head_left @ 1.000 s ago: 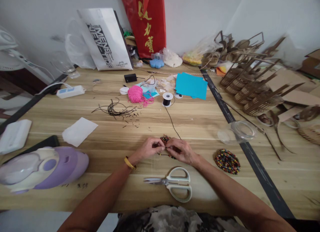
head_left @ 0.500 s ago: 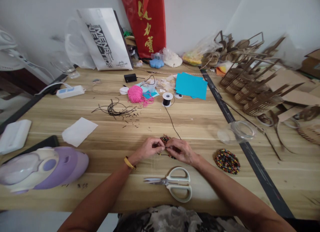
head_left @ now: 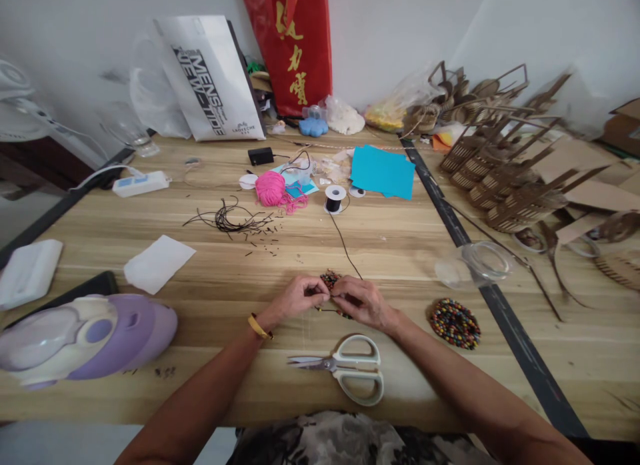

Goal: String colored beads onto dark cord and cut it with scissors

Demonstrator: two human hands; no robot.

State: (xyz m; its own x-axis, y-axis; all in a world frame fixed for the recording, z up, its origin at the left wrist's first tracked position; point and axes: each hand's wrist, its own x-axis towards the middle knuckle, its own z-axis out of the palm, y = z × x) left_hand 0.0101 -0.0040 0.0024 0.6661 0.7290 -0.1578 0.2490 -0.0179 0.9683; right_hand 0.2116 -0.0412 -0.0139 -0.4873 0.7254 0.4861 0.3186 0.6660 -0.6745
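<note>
My left hand [head_left: 305,294] and my right hand [head_left: 363,302] meet over the table, fingertips pinched together on a dark beaded cord [head_left: 327,310]. Part of that cord hangs below the fingers, with a few coloured beads on it. Just behind the fingertips lies a small pile of beads [head_left: 330,278], partly hidden by the hands. From a spool of black cord [head_left: 335,199] a strand runs down to my right hand. Scissors [head_left: 335,365] with pale handles lie closed in front of my hands, blades pointing left. A coil of multicoloured beads [head_left: 455,323] rests right of my right forearm.
Black cord pieces [head_left: 230,218] and a pink yarn ball [head_left: 271,189] lie farther back, left of blue sheets [head_left: 383,172]. A purple and white appliance [head_left: 120,338] stands at the left, near white paper [head_left: 159,263]. Woven baskets [head_left: 515,191] crowd the right side.
</note>
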